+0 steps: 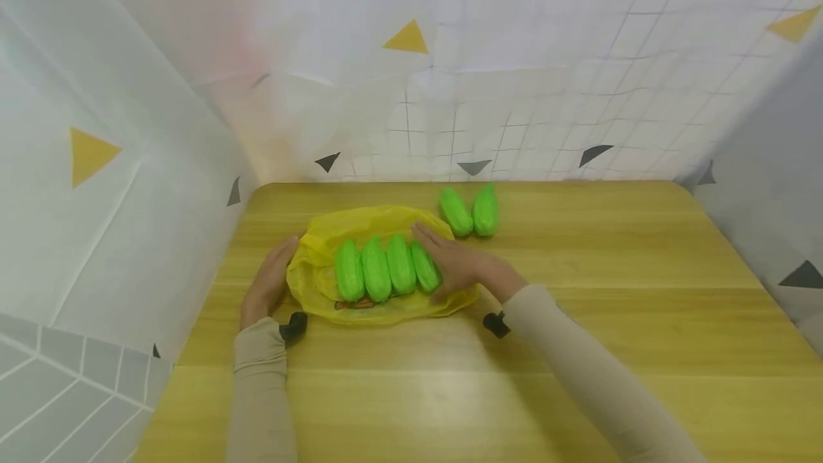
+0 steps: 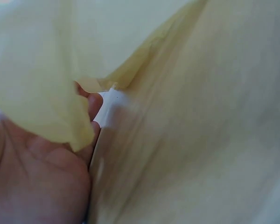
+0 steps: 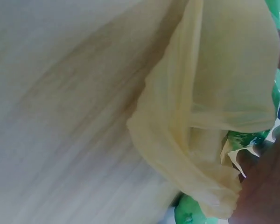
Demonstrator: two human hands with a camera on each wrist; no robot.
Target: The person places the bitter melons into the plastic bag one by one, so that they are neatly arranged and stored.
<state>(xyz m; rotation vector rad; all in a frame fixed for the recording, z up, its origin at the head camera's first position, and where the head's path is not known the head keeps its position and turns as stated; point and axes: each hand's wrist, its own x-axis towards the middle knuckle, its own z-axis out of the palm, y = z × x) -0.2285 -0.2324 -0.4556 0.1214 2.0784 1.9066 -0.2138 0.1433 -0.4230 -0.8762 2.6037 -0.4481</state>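
Note:
A yellow plastic bag (image 1: 360, 220) lies spread wide at the left of the table. Inside it, several bright green oblong things (image 1: 376, 274) with a shiny skin sit side by side. My right hand (image 1: 453, 263) grips the rightmost green thing (image 1: 424, 266) at the bag's right edge, fingers over its far end and thumb at its near end. The left hand (image 1: 270, 281) holds the bag's left edge; in the left wrist view, thin yellow film (image 2: 42, 84) crosses its palm (image 2: 42, 186) and hides part of its fingers. The bag's rim (image 3: 177, 121) hangs beside my right hand in the right wrist view.
Two more green oblong things (image 1: 485, 211) lie behind the bag, near the back edge of the wooden table (image 1: 611, 291). White patterned sheets (image 1: 514, 56) rise behind the table and along both sides. A small black device (image 1: 496, 324) is at the right wrist.

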